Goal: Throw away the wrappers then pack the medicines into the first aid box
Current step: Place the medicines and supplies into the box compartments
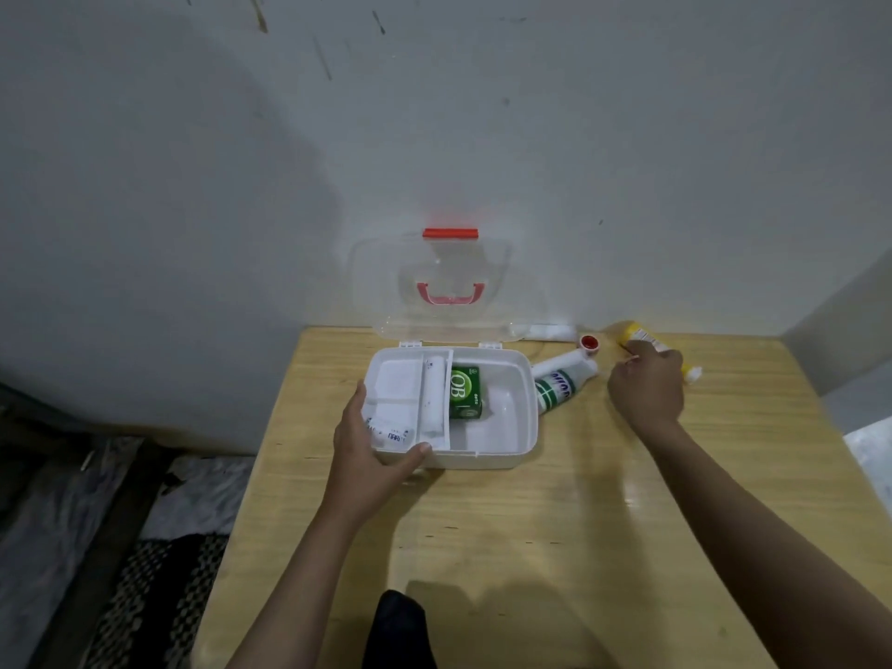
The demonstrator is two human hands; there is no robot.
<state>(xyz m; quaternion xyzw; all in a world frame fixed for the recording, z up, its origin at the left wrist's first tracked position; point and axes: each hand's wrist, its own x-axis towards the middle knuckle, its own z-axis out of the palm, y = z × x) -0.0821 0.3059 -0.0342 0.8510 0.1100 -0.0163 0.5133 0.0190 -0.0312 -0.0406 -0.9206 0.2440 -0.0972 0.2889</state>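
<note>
The white first aid box [507, 453] stands open on the wooden table [507, 548], its clear lid [434, 287] leaning against the wall. Inside lie a green medicine carton [466, 392], a white roll [433, 398] and flat white packets [393, 393]. My left hand [371, 444] grips the box's front left corner. A white bottle with a green label [560, 384] lies just right of the box. My right hand [647, 386] rests on a yellow tube [642, 338] at the back right, fingers curled over it.
A small red-and-white cap or tape roll [590, 344] sits behind the bottle. A white packet [543, 330] lies by the wall behind the box. The table's left edge drops to a floor with patterned cloth [159, 572]. A dark object [403, 630] is at the near edge.
</note>
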